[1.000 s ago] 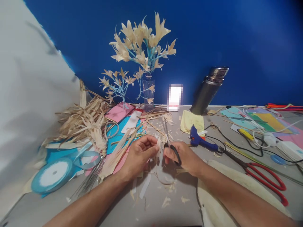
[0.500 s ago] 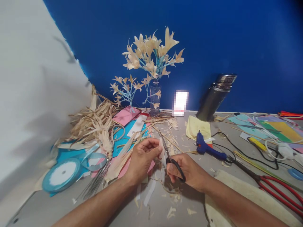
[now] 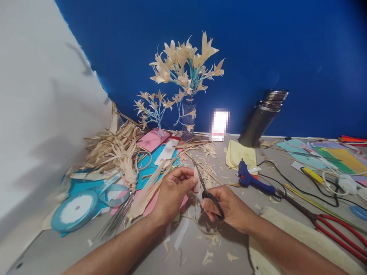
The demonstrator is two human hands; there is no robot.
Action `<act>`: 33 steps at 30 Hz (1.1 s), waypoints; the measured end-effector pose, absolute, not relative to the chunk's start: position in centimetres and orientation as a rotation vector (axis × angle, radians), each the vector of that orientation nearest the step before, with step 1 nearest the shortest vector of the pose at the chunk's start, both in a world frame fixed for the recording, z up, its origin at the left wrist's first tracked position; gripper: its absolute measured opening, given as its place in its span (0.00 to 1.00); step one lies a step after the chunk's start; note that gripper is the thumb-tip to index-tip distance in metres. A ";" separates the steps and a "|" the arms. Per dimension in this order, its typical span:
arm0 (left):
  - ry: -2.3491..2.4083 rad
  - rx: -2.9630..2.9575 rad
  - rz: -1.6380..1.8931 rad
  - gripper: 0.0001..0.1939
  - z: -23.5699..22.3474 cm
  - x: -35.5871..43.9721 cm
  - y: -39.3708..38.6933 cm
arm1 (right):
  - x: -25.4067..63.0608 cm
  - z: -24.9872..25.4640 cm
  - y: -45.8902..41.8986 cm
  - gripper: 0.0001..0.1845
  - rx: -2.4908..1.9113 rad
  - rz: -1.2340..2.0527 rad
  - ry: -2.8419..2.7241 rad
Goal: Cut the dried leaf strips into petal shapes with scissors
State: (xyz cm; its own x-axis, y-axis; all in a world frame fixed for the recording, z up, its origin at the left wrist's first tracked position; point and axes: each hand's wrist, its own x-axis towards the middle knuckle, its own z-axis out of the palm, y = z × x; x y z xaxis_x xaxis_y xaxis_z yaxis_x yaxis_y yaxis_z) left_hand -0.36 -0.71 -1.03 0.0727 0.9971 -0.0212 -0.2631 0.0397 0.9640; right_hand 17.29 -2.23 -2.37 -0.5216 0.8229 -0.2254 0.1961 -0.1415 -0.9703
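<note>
Over the littered table (image 3: 149,259), the left hand (image 3: 173,191) pinches, nearly closed; the right hand (image 3: 226,206) curls round black-handled scissors (image 3: 206,194); a pale strip (image 3: 197,188) stands between left fingertips, beside the blades, contact unclear; trimming seems underway; the next snip calls for steady grip, fingers clear.

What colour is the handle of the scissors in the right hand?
The scissor handle is black, clearest in the head view.

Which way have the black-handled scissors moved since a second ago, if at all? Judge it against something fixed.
Yes: against the blue glue gun, the scissors in the right hand have shifted left and toward the person.
</note>
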 end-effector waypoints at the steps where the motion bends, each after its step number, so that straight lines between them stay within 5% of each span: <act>1: 0.967 1.008 1.254 0.07 -1.1 -0.3 -0.7 | 17.3 -2.4 -2.3 0.34 -1.143 1.719 -1.639; 10: 0.910 0.902 1.200 0.09 -1.3 -0.3 -0.7 | 16.9 -2.1 -2.3 0.33 -1.181 1.716 -1.573; 27: 0.883 0.769 0.941 0.13 -0.8 0.3 -1.6 | 17.1 -1.2 -1.5 0.10 -1.199 1.483 -1.435; 33: 0.967 0.726 0.902 0.16 -0.4 -0.1 -1.1 | 17.8 -0.9 -1.2 0.12 -1.235 1.500 -1.410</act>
State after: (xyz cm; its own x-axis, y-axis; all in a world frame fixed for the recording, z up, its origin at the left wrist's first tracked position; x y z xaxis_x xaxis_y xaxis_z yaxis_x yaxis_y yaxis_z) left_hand -0.13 -1.05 -0.41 0.2793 0.8859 -0.3703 -0.3070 0.4478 0.8398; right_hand 17.76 -1.15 -0.89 -0.2783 0.9467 -0.1621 0.1035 -0.1382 -0.9850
